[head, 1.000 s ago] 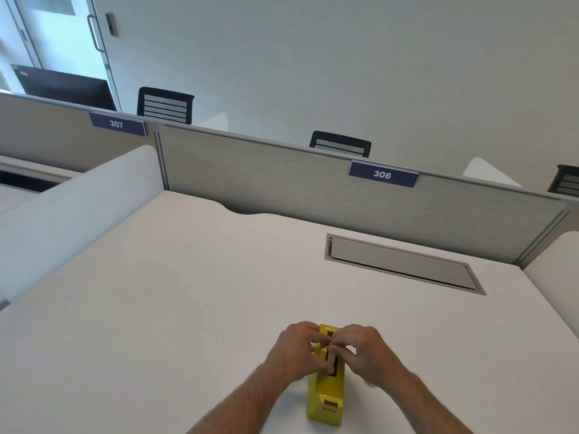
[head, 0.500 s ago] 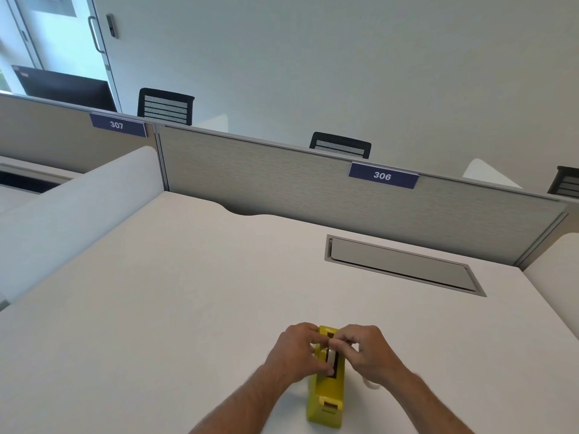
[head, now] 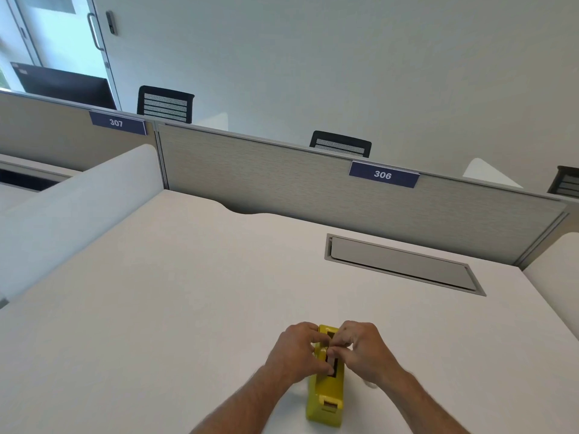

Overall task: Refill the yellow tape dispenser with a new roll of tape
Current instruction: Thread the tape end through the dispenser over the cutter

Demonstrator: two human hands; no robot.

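Observation:
The yellow tape dispenser (head: 326,399) stands on the white desk (head: 188,308) near its front edge, cutter end toward me. My left hand (head: 294,352) clasps its left side, thumb low beside the dark slot. My right hand (head: 363,349) comes over from the right, and its fingertips pinch a pale tape roll (head: 331,360) sitting edge-up in the slot. Fingers of both hands meet over the slot and hide most of the roll. A small pale object (head: 370,384) peeks out on the desk under my right wrist; what it is cannot be told.
A grey cable hatch (head: 404,264) is set into the desk at the back right. Grey partition panels (head: 282,183) labelled 306 and 307 close off the back. White side dividers (head: 72,211) flank the desk. Black chairs stand behind the partition.
Both hands stay on the dispenser. My right hand's fingers have shifted slightly over the slot, and the pale object under my right wrist has come into view.

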